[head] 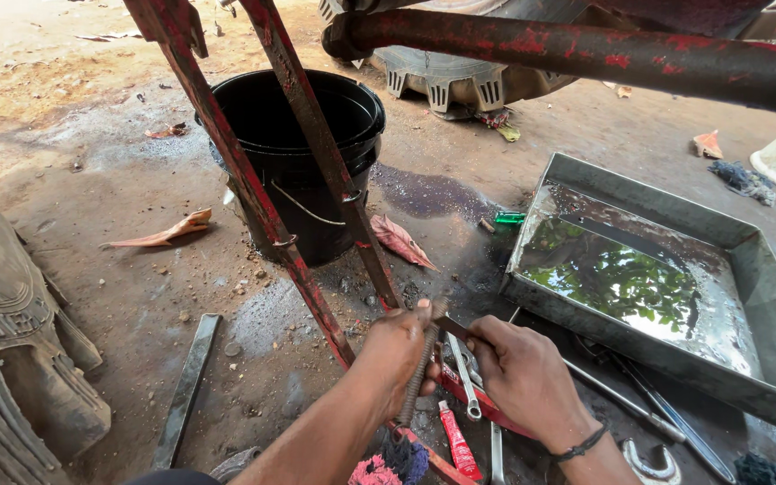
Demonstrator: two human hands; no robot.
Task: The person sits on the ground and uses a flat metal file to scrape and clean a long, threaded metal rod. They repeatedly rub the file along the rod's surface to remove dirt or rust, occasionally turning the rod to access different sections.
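Gripping a threaded rod (418,375) in your left hand (397,346), fingers wrapped around it, you held it low over the oily ground, just beside the red frame legs (253,189). Your right hand (518,368) pinched a thin dark metal piece (453,329) at the rod's upper end; whether anything was fitted yet I could not tell. Spanners (464,377) and a red tube (456,445) lay under your hands. Beyond stood a black bucket (303,153) and a metal tray (747,269) holding liquid.
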